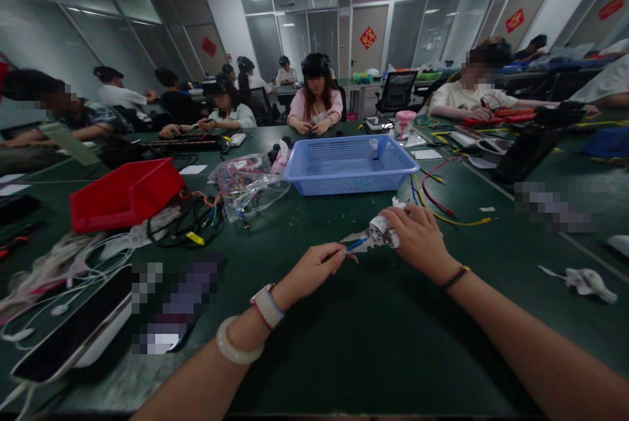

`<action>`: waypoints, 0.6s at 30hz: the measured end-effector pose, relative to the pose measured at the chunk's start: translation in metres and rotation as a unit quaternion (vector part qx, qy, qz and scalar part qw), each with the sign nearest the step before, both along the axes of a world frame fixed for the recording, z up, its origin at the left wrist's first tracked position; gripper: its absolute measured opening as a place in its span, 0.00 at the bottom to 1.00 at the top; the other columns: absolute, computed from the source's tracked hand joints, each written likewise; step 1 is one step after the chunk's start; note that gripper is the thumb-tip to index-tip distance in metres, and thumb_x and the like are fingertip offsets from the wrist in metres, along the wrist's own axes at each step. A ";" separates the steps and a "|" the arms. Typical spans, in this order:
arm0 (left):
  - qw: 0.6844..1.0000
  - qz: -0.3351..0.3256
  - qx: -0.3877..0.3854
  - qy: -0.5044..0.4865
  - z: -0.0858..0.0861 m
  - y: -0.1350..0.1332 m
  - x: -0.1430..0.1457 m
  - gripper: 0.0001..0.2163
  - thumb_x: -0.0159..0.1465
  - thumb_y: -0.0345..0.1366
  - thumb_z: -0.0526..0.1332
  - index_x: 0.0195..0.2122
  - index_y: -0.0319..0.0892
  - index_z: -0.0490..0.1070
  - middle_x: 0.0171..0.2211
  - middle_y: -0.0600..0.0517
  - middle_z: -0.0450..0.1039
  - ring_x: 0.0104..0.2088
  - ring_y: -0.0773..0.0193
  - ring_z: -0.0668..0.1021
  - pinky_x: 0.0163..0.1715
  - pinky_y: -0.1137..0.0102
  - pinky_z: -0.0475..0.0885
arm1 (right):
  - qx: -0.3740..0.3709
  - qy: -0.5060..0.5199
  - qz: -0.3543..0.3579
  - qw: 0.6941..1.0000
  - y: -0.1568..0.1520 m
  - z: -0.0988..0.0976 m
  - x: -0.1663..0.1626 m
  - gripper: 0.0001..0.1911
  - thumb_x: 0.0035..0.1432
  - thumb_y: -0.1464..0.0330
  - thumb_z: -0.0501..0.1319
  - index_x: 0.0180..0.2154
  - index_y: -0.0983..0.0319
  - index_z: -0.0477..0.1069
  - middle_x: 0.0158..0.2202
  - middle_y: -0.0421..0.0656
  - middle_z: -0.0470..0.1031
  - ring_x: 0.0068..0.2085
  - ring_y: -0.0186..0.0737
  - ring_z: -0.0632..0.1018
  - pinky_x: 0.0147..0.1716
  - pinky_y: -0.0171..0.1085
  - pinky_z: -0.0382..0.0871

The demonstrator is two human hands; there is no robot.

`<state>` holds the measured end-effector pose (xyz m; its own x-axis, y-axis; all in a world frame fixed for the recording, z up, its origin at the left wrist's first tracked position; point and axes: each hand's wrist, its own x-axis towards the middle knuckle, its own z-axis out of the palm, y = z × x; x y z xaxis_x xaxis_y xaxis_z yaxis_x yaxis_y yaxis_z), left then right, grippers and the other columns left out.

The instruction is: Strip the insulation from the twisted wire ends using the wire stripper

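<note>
My left hand [319, 265] pinches a short blue wire [356, 244] between thumb and fingers. The wire lies along the toothed metal jaws of a wire stripper [378, 232], whose round holes show near its pivot. My right hand [417, 237] is closed around the stripper's handles, which are mostly hidden; something white and crumpled, perhaps tissue, shows around them. Both hands are just above the green table [339, 336], in front of a blue plastic basket [348, 182]. Whether the jaws bite on the wire I cannot tell.
Left are a red bin [125, 195], a clear bag of wires [246, 185], tangled cables and a phone [81, 323]. Right are loose red and yellow wires [457, 217], a black bottle [535, 143] and crumpled white tissue [587, 282]. Several people sit around the tables.
</note>
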<state>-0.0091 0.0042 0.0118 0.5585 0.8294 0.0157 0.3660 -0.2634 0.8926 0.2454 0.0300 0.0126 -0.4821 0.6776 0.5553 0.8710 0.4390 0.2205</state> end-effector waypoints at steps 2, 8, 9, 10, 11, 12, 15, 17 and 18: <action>1.000 0.000 -0.005 -0.004 0.001 -0.001 0.000 0.16 0.68 0.43 0.51 0.47 0.39 0.72 0.25 0.57 0.59 0.26 0.69 0.64 0.27 0.74 0.59 | -0.017 -0.001 0.005 1.000 0.001 -0.002 0.001 0.18 0.58 0.75 0.53 0.50 0.62 0.66 0.49 0.48 0.73 0.43 0.49 0.69 0.43 0.45 0.60; 0.999 0.001 0.009 0.032 0.002 -0.001 0.001 0.18 0.69 0.44 0.48 0.42 0.39 0.74 0.23 0.57 0.59 0.25 0.69 0.64 0.27 0.74 0.58 | -0.072 0.036 0.042 0.996 0.008 -0.009 0.004 0.26 0.52 0.78 0.54 0.55 0.65 0.61 0.55 0.52 0.68 0.48 0.48 0.72 0.46 0.45 0.65; 0.999 0.000 0.009 0.035 0.002 -0.001 0.001 0.18 0.69 0.44 0.48 0.42 0.40 0.74 0.23 0.57 0.59 0.25 0.69 0.64 0.27 0.74 0.58 | -0.073 0.043 0.048 0.995 0.008 -0.010 0.004 0.27 0.52 0.79 0.54 0.56 0.64 0.60 0.56 0.53 0.67 0.49 0.48 0.72 0.48 0.46 0.65; 0.999 -0.001 0.008 0.039 0.002 -0.001 0.001 0.18 0.69 0.44 0.48 0.42 0.40 0.74 0.22 0.58 0.58 0.25 0.69 0.64 0.27 0.74 0.57 | -0.075 0.049 0.053 0.995 0.009 -0.010 0.003 0.29 0.51 0.79 0.54 0.56 0.64 0.59 0.57 0.53 0.66 0.51 0.49 0.71 0.49 0.47 0.65; 0.999 -0.001 0.007 0.041 0.003 -0.001 0.001 0.18 0.69 0.44 0.48 0.42 0.40 0.74 0.22 0.58 0.58 0.24 0.69 0.64 0.26 0.74 0.57 | -0.077 0.052 0.057 0.994 0.009 -0.010 0.003 0.30 0.51 0.79 0.54 0.57 0.63 0.59 0.58 0.53 0.65 0.52 0.49 0.71 0.50 0.47 0.65; 0.999 0.000 0.005 0.044 0.003 -0.001 0.001 0.18 0.69 0.44 0.48 0.42 0.40 0.74 0.22 0.58 0.58 0.24 0.69 0.63 0.26 0.74 0.57 | -0.079 0.054 0.059 0.994 0.008 -0.010 0.003 0.32 0.50 0.80 0.54 0.58 0.63 0.58 0.58 0.53 0.64 0.53 0.49 0.71 0.50 0.48 0.65; 0.999 0.000 0.001 0.051 0.004 -0.001 0.001 0.18 0.69 0.45 0.49 0.42 0.40 0.75 0.22 0.58 0.57 0.24 0.69 0.62 0.26 0.74 0.56 | -0.088 0.054 0.058 0.993 0.008 -0.009 0.003 0.34 0.48 0.80 0.54 0.59 0.62 0.57 0.59 0.52 0.64 0.53 0.50 0.70 0.51 0.49 0.65; 0.999 -0.001 0.002 0.054 0.004 -0.001 0.002 0.18 0.69 0.45 0.49 0.42 0.39 0.75 0.22 0.58 0.57 0.24 0.69 0.62 0.25 0.74 0.56 | -0.097 0.053 0.058 0.992 0.007 -0.009 0.003 0.34 0.48 0.81 0.53 0.59 0.62 0.57 0.59 0.52 0.63 0.53 0.50 0.70 0.51 0.49 0.65; 0.998 -0.001 0.003 0.055 0.005 -0.001 0.002 0.18 0.68 0.44 0.49 0.42 0.39 0.75 0.22 0.57 0.57 0.24 0.69 0.62 0.25 0.74 0.56 | -0.102 0.051 0.057 0.992 0.007 -0.009 0.003 0.34 0.48 0.81 0.54 0.58 0.63 0.57 0.59 0.52 0.64 0.53 0.50 0.70 0.50 0.48 0.65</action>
<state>-0.0074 0.0029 0.0166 0.5587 0.8283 -0.0415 0.4615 -0.2689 0.8454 0.2484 0.0366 0.0033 -0.5109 0.7251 0.4617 0.8259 0.5631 0.0294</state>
